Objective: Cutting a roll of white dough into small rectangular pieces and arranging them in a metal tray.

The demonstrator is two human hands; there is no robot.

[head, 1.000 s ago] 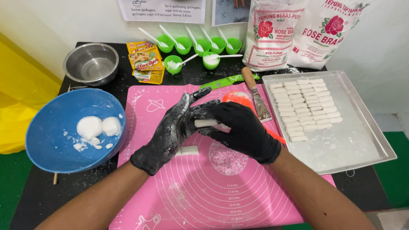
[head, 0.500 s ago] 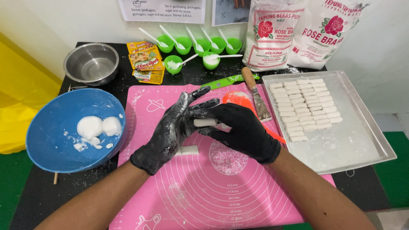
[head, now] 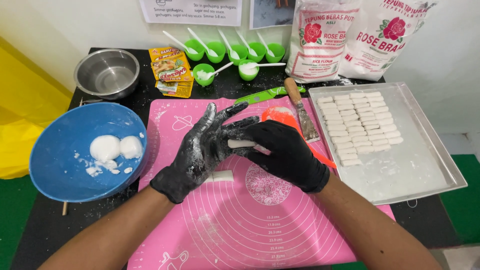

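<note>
In the middle of the frame both hands, in black gloves dusted with white flour, meet over a pink mat [head: 240, 225]. The left hand [head: 200, 150] is held flat and open, its fingers stretched toward the upper right, and a small white piece of dough [head: 241, 144] lies across its palm. The right hand [head: 285, 152] lies against it from the right, its fingers curled loosely round the end of that piece, so the dough sits pressed between the two hands. Just below the left hand a second short piece [head: 220, 176] rests on the mat.

At the left of the frame a blue bowl [head: 55, 175] holds two white dough balls [head: 117, 148] and some crumbs. At the right a metal tray [head: 415, 170] carries rows of cut white sticks [head: 357, 125] in its upper left part. Between the tray and the hands lie a wooden-handled scraper [head: 300, 107] and an orange scraper [head: 285, 116]. A steel bowl [head: 106, 73] stands at the upper left, small green cups [head: 235, 54] with white spoons along the top.
</note>
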